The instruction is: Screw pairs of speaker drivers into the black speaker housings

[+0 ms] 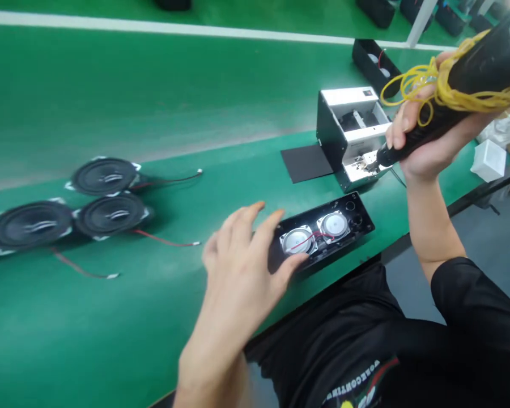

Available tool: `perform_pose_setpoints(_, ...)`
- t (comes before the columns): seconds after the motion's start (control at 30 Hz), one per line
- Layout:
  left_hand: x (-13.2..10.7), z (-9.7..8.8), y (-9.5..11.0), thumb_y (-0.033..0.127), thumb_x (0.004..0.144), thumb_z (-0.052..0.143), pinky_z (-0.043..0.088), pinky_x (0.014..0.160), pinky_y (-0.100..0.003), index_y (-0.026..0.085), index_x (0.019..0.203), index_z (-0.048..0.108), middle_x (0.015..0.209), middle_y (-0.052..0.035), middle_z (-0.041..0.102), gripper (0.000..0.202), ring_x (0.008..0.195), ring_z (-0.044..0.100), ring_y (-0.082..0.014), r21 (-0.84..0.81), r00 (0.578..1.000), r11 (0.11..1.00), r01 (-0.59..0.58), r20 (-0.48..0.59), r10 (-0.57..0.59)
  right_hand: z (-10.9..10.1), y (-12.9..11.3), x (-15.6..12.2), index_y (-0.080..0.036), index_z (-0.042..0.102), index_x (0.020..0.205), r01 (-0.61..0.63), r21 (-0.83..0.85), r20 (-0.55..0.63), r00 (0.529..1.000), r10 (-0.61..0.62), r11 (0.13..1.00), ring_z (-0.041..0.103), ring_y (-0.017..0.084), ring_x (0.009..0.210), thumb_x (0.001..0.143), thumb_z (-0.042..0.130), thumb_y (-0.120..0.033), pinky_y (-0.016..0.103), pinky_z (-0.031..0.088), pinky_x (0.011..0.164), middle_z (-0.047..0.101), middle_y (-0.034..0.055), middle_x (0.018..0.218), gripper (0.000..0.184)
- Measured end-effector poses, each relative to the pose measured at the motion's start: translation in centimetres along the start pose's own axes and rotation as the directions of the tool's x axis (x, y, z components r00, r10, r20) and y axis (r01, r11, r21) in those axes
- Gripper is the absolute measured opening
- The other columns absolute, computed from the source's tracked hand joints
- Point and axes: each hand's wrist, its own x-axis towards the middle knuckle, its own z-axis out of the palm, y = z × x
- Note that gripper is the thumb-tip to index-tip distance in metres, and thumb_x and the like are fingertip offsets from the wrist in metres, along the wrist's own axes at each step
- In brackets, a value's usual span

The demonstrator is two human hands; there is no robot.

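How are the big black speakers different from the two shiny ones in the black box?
The black speakers are bigger and dark; the shiny speakers are smaller and silver. The black speakers lie loose on the green table, wires trailing; the shiny speakers sit inside the black box, beside the left hand. Both are round with red wires.

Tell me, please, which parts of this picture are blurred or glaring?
Head view: the left hand and the loose speakers are smeared by motion; the speaker panel is sharper, its metal backs glinting; the screwdriver in the right hand is soft; the green belt shows sheen.
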Motion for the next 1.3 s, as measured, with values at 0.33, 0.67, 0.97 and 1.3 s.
perform_pose_setpoints(0.33, 5.1, 2.5, 3.4, 0.026, 0.114, 0.049, 0.046, 0.127, -0.074, 0.025, 0.102, 0.082, 0.150, -0.0137, 0.079, 0.036, 0.147, 0.069, -0.0388, 0.000, 0.907, 0.915, -0.402, 0.137, 0.399, -5.3, 4.0, -0.3, -0.029, 0.054, 0.079, 0.001, -0.140, -0.059, 0.998, -0.009, 0.990, 0.035, 0.012, 0.039, 0.097, 0.044, -0.096, 0.031, 0.026, 0.040, 0.044, -0.0046, 0.056, 0.070)
perform_pose_setpoints(0.67, 4.0, 2.4, 0.7, 0.007, 0.102, 0.044, 0.059, 0.114, -0.062, 0.034, 0.127, 0.087, 0.164, -0.0103, 0.070, 0.057, 0.154, 0.063, -0.0376, -0.007, 0.884, 0.905, -0.426, 0.210, 0.418, -6.3, 4.9, -0.3, -0.031, 0.057, 0.082, -0.166, -0.161, -0.016, 0.986, 0.166, 0.973, 0.034, 0.015, 0.042, 0.082, 0.047, -0.106, 0.035, 0.029, 0.039, 0.042, -0.0042, 0.060, 0.075)
perform_pose_setpoints(0.97, 3.0, 1.9, 0.7, 0.026, 0.113, 0.053, 0.057, 0.114, -0.068, 0.023, 0.132, 0.084, 0.169, -0.0262, 0.058, 0.036, 0.153, 0.060, -0.0471, 0.050, 0.868, 0.871, -0.489, 0.132, 0.479, -4.3, 4.3, 0.5, -0.029, 0.053, 0.080, -0.051, -0.087, -0.016, 0.999, 0.050, 0.995, 0.036, 0.014, 0.043, 0.092, 0.025, -0.106, 0.033, 0.037, 0.042, 0.044, -0.0028, 0.065, 0.083)
perform_pose_setpoints(1.3, 3.0, 1.8, 0.6, 0.044, 0.109, 0.067, 0.055, 0.114, -0.070, 0.022, 0.136, 0.081, 0.172, -0.0282, 0.054, 0.037, 0.149, 0.060, -0.0518, 0.005, 0.856, 0.866, -0.499, 0.158, 0.493, -4.4, 5.5, -0.1, -0.032, 0.057, 0.100, -0.127, -0.054, -0.002, 0.992, 0.127, 0.990, 0.031, 0.013, 0.036, 0.070, 0.049, -0.112, 0.033, 0.031, 0.034, 0.041, -0.0093, 0.052, 0.086)
